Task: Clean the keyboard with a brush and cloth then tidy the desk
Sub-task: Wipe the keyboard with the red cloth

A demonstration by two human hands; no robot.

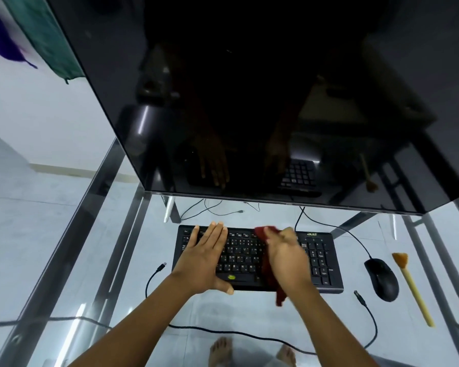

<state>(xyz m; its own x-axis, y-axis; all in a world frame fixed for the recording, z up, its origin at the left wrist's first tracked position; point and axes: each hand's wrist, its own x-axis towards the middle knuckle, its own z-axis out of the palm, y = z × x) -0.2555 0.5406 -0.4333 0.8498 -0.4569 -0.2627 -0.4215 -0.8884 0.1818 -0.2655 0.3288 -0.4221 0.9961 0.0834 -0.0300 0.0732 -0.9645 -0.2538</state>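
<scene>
A black keyboard (321, 258) lies on the glass desk under the monitor. My left hand (206, 256) rests flat on its left half, fingers spread, thumb at the front edge. My right hand (286, 256) presses a dark red cloth (269, 276) onto the keys right of centre; the cloth sticks out past my fingers at the top and hangs over the keyboard's front edge. My right hand looks blurred. A brush (411, 284) with a yellow handle and brown bristles lies at the far right of the desk.
A large dark monitor (249, 102) looms over the back of the glass desk (64, 260). A black mouse (382, 279) sits between keyboard and brush. Loose black cables (368, 311) run across the front. Bare feet show through the glass below.
</scene>
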